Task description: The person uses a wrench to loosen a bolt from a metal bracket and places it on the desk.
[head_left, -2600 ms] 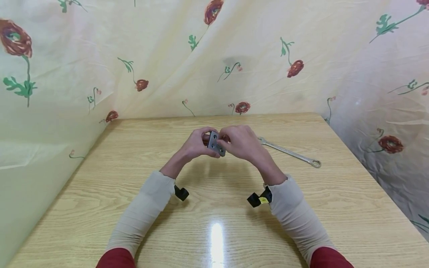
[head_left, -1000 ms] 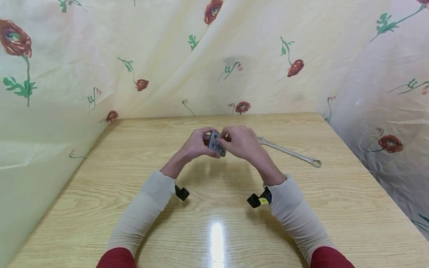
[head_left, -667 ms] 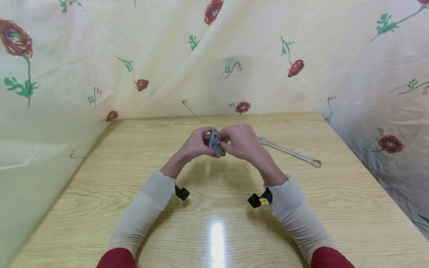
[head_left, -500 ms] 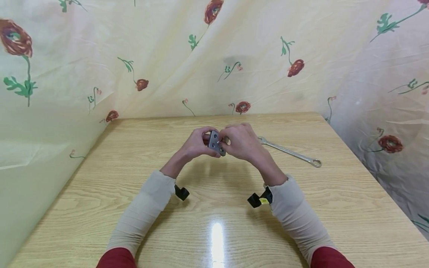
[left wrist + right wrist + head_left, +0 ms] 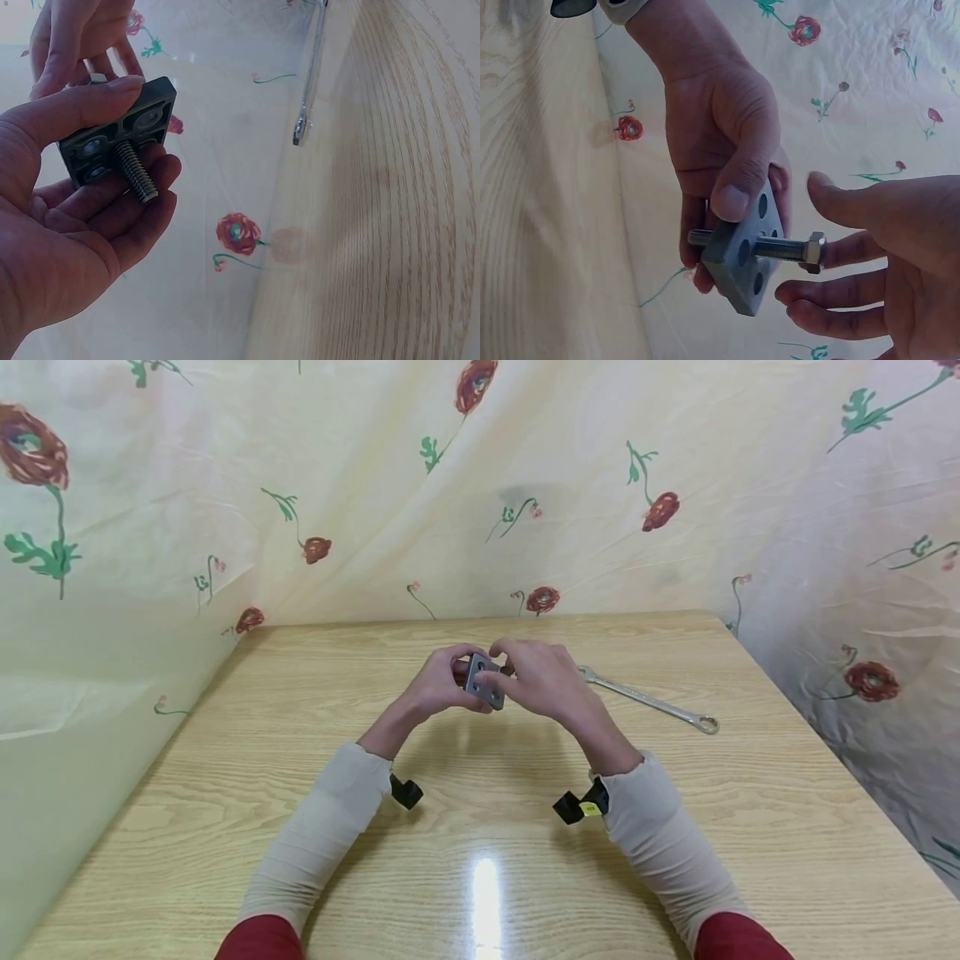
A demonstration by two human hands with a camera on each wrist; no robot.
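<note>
My left hand (image 5: 438,683) grips a small grey metal plate (image 5: 735,276) with several holes, thumb on one edge and fingers around the far side. A hex bolt (image 5: 784,249) runs through the plate's middle hole. Its threaded end (image 5: 137,174) sticks out on the palm side, beside the left fingers in the left wrist view. The hex head stands well off the plate on the other side. My right hand (image 5: 542,678) is beside that head, thumb and fingers spread apart; in the right wrist view the index fingertip is right at the head, and the thumb is away from it.
A combination wrench (image 5: 647,698) lies on the wooden table (image 5: 300,710), right of the hands. Floral cloth (image 5: 375,485) hangs behind the table and along both sides. A black wrist camera (image 5: 407,792) sits under the left wrist and another camera (image 5: 568,807) under the right.
The right thumb and fingers were together on the bolt half a second ago and are now spread apart beside it. The left hand and the plate have stayed almost in place.
</note>
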